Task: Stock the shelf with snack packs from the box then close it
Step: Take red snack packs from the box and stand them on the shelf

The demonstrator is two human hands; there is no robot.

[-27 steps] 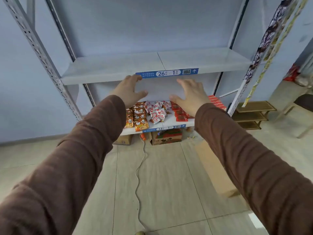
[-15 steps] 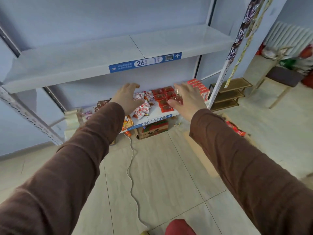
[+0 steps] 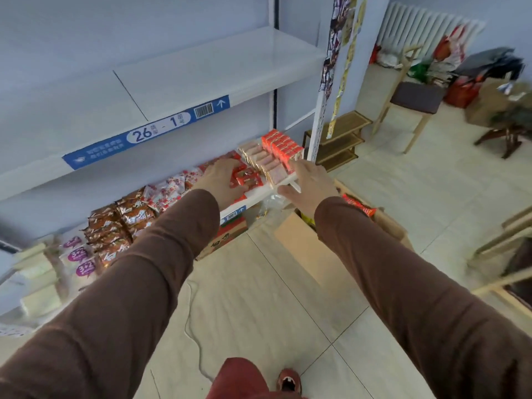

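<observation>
Room: pale tiled floor, blue wall; white metal shelf (image 3: 260,194) crosses the left half of the frame, a wooden stool at upper right.
Shelf: the lower tier carries rows of snack packs (image 3: 247,178) at frame centre; the tier above is bare.
Box: open cardboard box (image 3: 299,240) on the floor, right of centre, under my right forearm; a red pack shows inside.
Handling: I judge the packs light, crinkly and slippery; best pinched by a sealed edge, not squeezed.
Left hand (image 3: 220,181): reached over the red packs, fingers relaxed, gripping nothing I can see.
Right hand (image 3: 309,184): spread flat at the shelf's front edge above the box, empty.
</observation>
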